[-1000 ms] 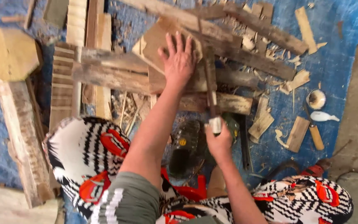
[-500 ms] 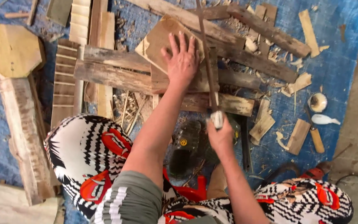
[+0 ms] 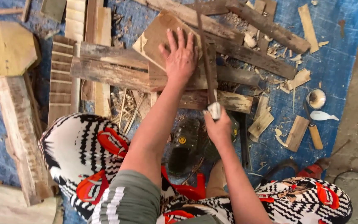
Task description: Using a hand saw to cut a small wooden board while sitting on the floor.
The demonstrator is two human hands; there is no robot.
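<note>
Where visible, saw blade (image 3: 206, 54) blurred.

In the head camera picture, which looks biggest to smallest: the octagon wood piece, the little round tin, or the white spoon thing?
1. Octagon wood piece, by far the largest.
2. Round tin and white spoon-shaped piece look about alike; too close to rank.

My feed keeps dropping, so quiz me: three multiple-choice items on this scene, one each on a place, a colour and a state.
1. Where is the left hand?
A. flat on the wooden board
B. on the blue tarp
C. in the lap

2. What colour is the tarp?
A. green
B. blue
C. grey

3. How is the right hand?
A. open and empty
B. closed on the saw handle
C. flat on a plank

Answers: 1 A, palm and spread fingers press the board; 2 B, blue shows between the wood scraps; 3 B, fingers wrap the pale handle.
</note>
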